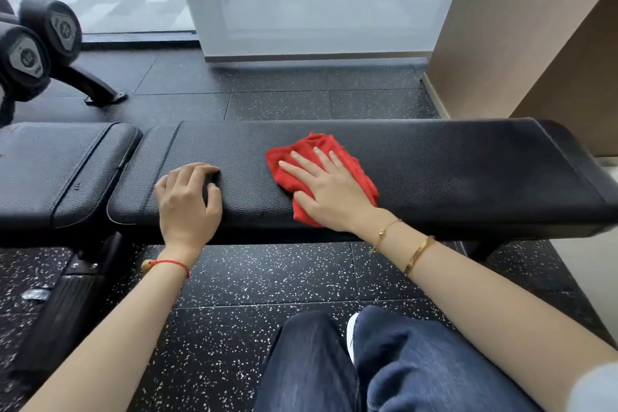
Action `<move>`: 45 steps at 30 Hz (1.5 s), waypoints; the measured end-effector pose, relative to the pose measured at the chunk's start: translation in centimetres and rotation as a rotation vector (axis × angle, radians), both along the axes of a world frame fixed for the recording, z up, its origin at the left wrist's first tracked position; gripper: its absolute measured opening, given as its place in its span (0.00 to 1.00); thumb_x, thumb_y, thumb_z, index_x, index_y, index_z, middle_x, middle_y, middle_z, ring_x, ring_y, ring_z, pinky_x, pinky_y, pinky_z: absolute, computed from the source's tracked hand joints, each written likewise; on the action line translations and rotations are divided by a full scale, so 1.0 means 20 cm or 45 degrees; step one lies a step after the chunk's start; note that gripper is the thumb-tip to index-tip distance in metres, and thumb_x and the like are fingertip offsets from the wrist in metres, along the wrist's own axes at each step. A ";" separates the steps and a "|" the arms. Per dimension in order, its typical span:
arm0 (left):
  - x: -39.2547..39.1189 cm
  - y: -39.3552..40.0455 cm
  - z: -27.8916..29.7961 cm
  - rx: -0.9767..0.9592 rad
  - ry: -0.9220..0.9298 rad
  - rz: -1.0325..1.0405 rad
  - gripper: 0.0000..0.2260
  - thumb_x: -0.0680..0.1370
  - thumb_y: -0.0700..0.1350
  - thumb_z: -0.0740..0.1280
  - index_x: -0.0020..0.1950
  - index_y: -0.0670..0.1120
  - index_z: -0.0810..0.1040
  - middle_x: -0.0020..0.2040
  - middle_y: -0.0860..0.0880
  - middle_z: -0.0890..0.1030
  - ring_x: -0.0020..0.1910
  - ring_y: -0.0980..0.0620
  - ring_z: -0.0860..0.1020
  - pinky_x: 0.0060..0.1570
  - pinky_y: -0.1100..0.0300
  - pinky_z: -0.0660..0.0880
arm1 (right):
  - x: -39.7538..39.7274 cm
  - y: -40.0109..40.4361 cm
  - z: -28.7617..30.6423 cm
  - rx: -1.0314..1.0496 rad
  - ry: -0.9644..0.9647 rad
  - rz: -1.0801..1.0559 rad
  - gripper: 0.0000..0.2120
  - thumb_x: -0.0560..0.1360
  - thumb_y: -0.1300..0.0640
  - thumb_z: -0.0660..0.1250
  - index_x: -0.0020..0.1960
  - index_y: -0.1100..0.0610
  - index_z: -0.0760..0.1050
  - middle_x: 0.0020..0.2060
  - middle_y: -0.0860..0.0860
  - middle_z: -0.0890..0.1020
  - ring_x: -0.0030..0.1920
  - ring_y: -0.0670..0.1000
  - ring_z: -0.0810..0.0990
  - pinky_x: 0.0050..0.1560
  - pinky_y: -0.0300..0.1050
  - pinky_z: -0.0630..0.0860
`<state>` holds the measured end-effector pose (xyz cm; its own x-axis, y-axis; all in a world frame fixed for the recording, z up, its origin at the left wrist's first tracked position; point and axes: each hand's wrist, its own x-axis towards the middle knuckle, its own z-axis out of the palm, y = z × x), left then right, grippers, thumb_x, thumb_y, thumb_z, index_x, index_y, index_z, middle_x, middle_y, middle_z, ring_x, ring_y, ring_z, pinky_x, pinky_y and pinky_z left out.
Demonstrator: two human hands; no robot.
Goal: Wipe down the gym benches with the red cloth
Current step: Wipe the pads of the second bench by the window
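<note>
A long black padded gym bench (pixel 451 174) runs across the view in front of me. The crumpled red cloth (pixel 347 157) lies on the middle of its long pad. My right hand (pixel 324 187) lies flat on the cloth, fingers spread and straight, pressing it onto the pad. My left hand (pixel 187 197) rests on the pad to the left of the cloth, fingers curled with their tips on the leather, holding nothing. A shorter seat pad (pixel 57 170) of the bench adjoins at the left.
Black dumbbells (pixel 36 43) sit on a rack at the far left behind the bench. A white pillar (pixel 317 10) and a brown wall (pixel 521 30) stand beyond it. Speckled rubber floor (pixel 267 278) lies under the bench, with my jeans-clad knees (pixel 368 365) below.
</note>
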<state>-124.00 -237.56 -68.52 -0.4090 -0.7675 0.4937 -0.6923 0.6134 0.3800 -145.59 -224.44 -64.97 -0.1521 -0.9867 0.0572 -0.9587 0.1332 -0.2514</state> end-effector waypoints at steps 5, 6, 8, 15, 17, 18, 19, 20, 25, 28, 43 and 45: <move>-0.01 0.00 0.03 0.063 -0.004 -0.016 0.14 0.76 0.46 0.59 0.57 0.47 0.79 0.57 0.48 0.81 0.59 0.45 0.74 0.67 0.45 0.63 | -0.10 0.07 0.00 -0.051 0.014 -0.010 0.27 0.80 0.44 0.57 0.78 0.41 0.55 0.78 0.43 0.57 0.79 0.55 0.51 0.78 0.53 0.41; -0.01 0.00 0.04 0.096 0.012 -0.028 0.14 0.77 0.47 0.58 0.56 0.47 0.80 0.56 0.49 0.81 0.59 0.45 0.74 0.67 0.45 0.63 | -0.10 0.07 0.00 -0.045 0.014 -0.026 0.27 0.80 0.44 0.57 0.78 0.41 0.55 0.78 0.43 0.57 0.79 0.55 0.51 0.78 0.53 0.41; 0.01 -0.01 0.07 0.171 0.052 -0.067 0.14 0.77 0.47 0.57 0.56 0.48 0.80 0.56 0.49 0.81 0.59 0.45 0.75 0.68 0.46 0.62 | -0.09 0.04 -0.01 -0.014 -0.002 -0.050 0.27 0.80 0.45 0.56 0.78 0.41 0.55 0.78 0.43 0.57 0.79 0.55 0.51 0.78 0.53 0.40; 0.13 -0.08 0.13 0.085 0.036 -0.140 0.14 0.78 0.45 0.58 0.59 0.47 0.79 0.60 0.50 0.80 0.62 0.46 0.75 0.70 0.46 0.62 | -0.04 -0.29 0.00 0.073 -0.055 -0.116 0.26 0.81 0.45 0.51 0.78 0.40 0.52 0.79 0.43 0.53 0.79 0.56 0.46 0.78 0.54 0.37; 0.16 -0.13 0.16 0.074 0.016 -0.110 0.14 0.78 0.44 0.58 0.59 0.46 0.80 0.60 0.49 0.80 0.63 0.45 0.75 0.70 0.46 0.62 | 0.03 -0.42 0.03 0.077 -0.056 -0.074 0.25 0.81 0.44 0.50 0.78 0.40 0.52 0.79 0.44 0.53 0.79 0.56 0.46 0.78 0.55 0.37; 0.17 -0.16 0.16 0.075 0.008 -0.090 0.15 0.78 0.44 0.58 0.59 0.46 0.80 0.60 0.48 0.80 0.63 0.45 0.75 0.70 0.47 0.62 | 0.07 -0.48 0.04 0.079 -0.053 -0.040 0.25 0.81 0.44 0.50 0.78 0.40 0.52 0.79 0.44 0.53 0.79 0.56 0.45 0.78 0.55 0.37; 0.19 -0.19 0.16 0.076 0.001 -0.072 0.15 0.78 0.44 0.58 0.59 0.46 0.80 0.60 0.48 0.80 0.63 0.44 0.75 0.69 0.46 0.62 | 0.11 -0.53 0.04 0.081 -0.044 0.005 0.26 0.81 0.44 0.50 0.78 0.41 0.52 0.79 0.44 0.53 0.79 0.56 0.46 0.78 0.55 0.37; 0.19 -0.21 0.16 0.074 -0.007 -0.061 0.15 0.78 0.44 0.58 0.59 0.45 0.80 0.60 0.48 0.80 0.63 0.44 0.75 0.69 0.45 0.63 | 0.16 -0.57 0.04 0.074 -0.025 0.060 0.26 0.81 0.44 0.51 0.78 0.41 0.52 0.79 0.44 0.53 0.79 0.56 0.46 0.78 0.55 0.38; 0.20 -0.28 0.10 0.049 -0.065 -0.079 0.14 0.78 0.43 0.59 0.58 0.45 0.80 0.59 0.48 0.81 0.61 0.44 0.76 0.67 0.43 0.66 | 0.24 -0.54 0.01 -0.038 0.030 0.344 0.26 0.81 0.45 0.55 0.78 0.41 0.54 0.79 0.43 0.55 0.79 0.55 0.48 0.78 0.54 0.40; 0.22 -0.28 0.08 0.073 -0.096 -0.066 0.13 0.77 0.42 0.60 0.58 0.44 0.80 0.59 0.48 0.80 0.61 0.44 0.75 0.67 0.43 0.67 | 0.19 -0.44 0.00 -0.009 0.003 0.456 0.27 0.80 0.45 0.56 0.78 0.41 0.54 0.78 0.43 0.56 0.80 0.54 0.48 0.79 0.53 0.42; 0.21 -0.27 0.14 0.120 -0.083 -0.023 0.15 0.77 0.41 0.59 0.60 0.45 0.80 0.61 0.50 0.79 0.63 0.46 0.74 0.69 0.45 0.65 | 0.29 -0.78 0.08 0.118 0.056 0.058 0.29 0.80 0.43 0.53 0.79 0.44 0.51 0.79 0.47 0.53 0.79 0.58 0.46 0.77 0.58 0.40; 0.21 -0.28 0.11 0.093 -0.052 -0.022 0.15 0.77 0.41 0.58 0.59 0.46 0.80 0.61 0.50 0.80 0.63 0.47 0.74 0.69 0.47 0.64 | 0.39 -0.73 0.05 0.088 0.076 0.118 0.29 0.80 0.43 0.53 0.79 0.45 0.51 0.79 0.47 0.53 0.79 0.58 0.46 0.77 0.57 0.39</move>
<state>-119.81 -243.10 -66.36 -0.4408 -0.7935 0.4196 -0.6977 0.5970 0.3960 -137.83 -239.12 -63.96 -0.0581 -0.9983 -0.0051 -0.9807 0.0580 -0.1866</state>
